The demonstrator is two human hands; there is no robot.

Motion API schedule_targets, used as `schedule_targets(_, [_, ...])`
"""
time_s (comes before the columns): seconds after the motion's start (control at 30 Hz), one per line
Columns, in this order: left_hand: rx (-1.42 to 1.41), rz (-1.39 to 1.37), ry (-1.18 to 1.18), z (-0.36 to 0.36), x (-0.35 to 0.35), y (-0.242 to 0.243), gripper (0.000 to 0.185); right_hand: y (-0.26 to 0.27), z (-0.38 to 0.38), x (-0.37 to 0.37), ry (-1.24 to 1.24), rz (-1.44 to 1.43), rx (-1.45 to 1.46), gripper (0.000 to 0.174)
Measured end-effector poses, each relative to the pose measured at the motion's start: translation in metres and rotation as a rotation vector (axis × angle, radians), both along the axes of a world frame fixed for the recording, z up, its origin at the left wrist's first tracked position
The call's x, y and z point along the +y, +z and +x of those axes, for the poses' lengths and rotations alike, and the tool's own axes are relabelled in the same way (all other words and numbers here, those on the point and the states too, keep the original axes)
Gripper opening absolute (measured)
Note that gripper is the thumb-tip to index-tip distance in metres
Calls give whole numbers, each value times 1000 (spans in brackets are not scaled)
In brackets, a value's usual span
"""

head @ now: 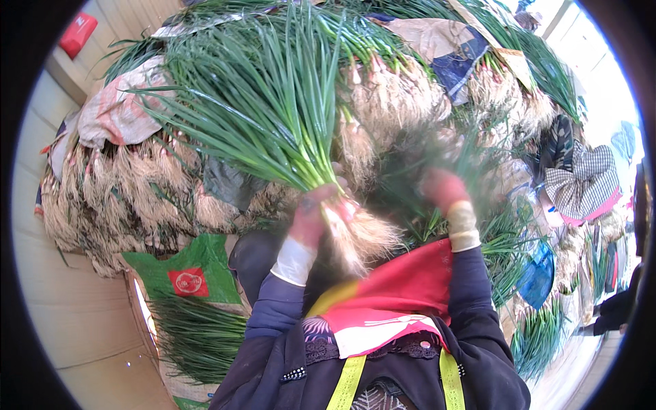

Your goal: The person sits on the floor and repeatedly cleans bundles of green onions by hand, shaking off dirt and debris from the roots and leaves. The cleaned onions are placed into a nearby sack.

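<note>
My left hand (315, 207), in a pinkish glove with a pale cuff, is closed round a bunch of green garlic plants (312, 159), just above the bulbs. The long green leaves fan up and to the left, and the stringy roots (353, 241) hang towards my lap. To the right, my right hand (446, 189), gloved alike, is blurred. Blurred green leaves (466, 159) lie beside and above it; whether its fingers hold any of them cannot be told. A red apron (405, 282) covers my lap.
Rooted bundles (138, 189) are heaped ahead, partly under woven sacks (123, 102). More leaves (197, 333) lie at lower left beside a green sack (179, 271). Loose leaves and a blue plastic bag (536, 277) are at right. Near the right edge is a person's dark-clothed limb (612, 312).
</note>
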State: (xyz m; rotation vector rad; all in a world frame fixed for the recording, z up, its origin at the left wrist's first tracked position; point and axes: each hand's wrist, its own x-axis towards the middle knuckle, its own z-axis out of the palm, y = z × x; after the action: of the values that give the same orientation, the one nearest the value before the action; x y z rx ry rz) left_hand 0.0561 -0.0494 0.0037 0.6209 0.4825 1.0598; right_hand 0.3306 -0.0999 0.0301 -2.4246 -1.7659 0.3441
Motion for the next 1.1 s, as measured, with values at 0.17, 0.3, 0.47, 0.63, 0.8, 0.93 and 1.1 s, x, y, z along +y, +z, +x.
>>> schedule_targets(0.17, [-217,1,-145,11,6,5,46,-15,-18,-38,-173,361,862,29])
schedule_targets(0.3, [-264,32,-72,41,30,28,40,27,-12,-54,-272,820,1287,27])
schedule_targets(0.47, [-414,-12,-130,78,48,65,33,98,-20,-86,-56,1317,766,32])
schedule_targets(0.63, [-242,-165,36,108,23,79,40,97,-65,-43,292,1403,866,34])
schedule_targets(0.8, [-290,-20,-104,105,29,86,44,83,-30,-21,46,1111,988,36])
schedule_targets(0.93, [-298,-18,-100,106,38,94,43,97,6,-83,-232,1243,1092,27])
schedule_targets(1.1, [-229,11,-102,109,32,109,41,115,-8,-117,-369,1149,1161,22])
